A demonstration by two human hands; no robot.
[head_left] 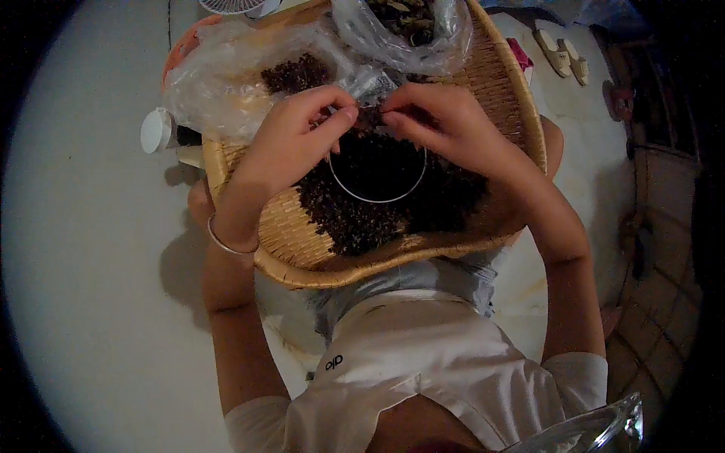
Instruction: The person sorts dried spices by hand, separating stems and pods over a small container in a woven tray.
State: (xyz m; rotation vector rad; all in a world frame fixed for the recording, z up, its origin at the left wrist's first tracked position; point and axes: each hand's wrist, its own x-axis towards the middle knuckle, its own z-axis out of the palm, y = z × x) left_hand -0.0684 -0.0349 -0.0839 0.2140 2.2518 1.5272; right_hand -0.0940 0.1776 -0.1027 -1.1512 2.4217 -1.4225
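Note:
My left hand (302, 136) is closed in a pinch, thumb against fingers, above a round bowl (377, 201) with a thin pale rim and a dark inside. Opposite it, my right hand (445, 121) pinches too, its fingertips pointing left. A small reddish-brown dried piece (368, 117) shows between the two sets of fingertips; its kind is unclear. Around the bowl lies a heap of dark, crumbly dried plant-like material (355, 230), spread on a woven basket tray (283, 238) across my lap. What lies inside the bowl is too dark to make out.
A clear plastic bag (219, 94) with a brown clump (298, 73) lies on the tray's far left. Another plastic bag (457, 38) holds dried leafy material. Beyond stand a white-lidded container (155, 130), an orange-red basin (181, 54) and pale shoes (555, 54) on the floor.

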